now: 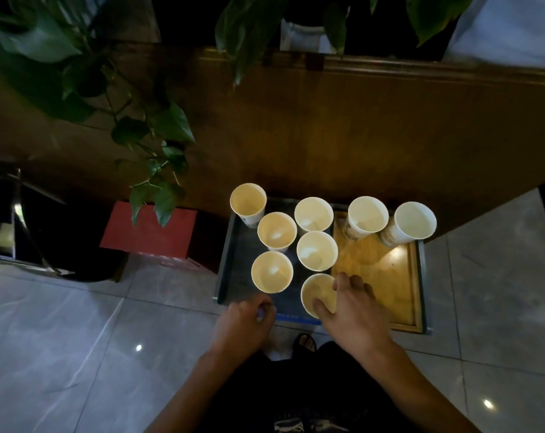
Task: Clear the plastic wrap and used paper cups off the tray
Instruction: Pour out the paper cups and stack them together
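A wooden tray (402,285) sits low on the floor in front of me, its left half covered by dull grey plastic wrap (236,270). Several white paper cups stand upright on it, all looking empty. My right hand (355,304) grips the nearest cup (316,290), thumb inside the rim and fingers on its outer side. My left hand (249,320) is curled at the tray's front left corner, pinching the edge of the wrap. Other cups include one at the far left (247,201) and one at the far right (415,221).
A brown wooden cabinet wall (327,126) rises just behind the tray. A red box (149,232) lies to its left under trailing plant leaves (158,170). A dark bin (30,229) stands further left. Pale floor tiles surround my legs and sandalled foot (304,342).
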Tool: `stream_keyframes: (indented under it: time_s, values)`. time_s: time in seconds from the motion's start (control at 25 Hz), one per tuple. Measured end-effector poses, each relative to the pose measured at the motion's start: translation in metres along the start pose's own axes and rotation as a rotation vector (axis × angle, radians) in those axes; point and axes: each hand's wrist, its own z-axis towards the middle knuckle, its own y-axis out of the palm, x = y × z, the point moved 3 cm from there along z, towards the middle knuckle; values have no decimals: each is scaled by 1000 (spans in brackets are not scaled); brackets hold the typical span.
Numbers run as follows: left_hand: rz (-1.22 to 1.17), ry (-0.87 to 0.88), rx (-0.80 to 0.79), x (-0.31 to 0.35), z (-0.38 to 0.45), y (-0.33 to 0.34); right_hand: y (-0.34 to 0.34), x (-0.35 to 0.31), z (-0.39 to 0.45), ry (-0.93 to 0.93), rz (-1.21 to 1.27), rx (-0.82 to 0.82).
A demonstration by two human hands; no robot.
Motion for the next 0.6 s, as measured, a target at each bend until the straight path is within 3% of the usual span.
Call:
stream_keyframes:
  time_s: [0.24, 0.6]
  values:
    - [210, 112, 290, 24, 12, -8, 24, -11, 3, -9, -3, 51]
    - [306, 133, 314, 26, 29, 4, 35, -9, 13, -24, -33, 35]
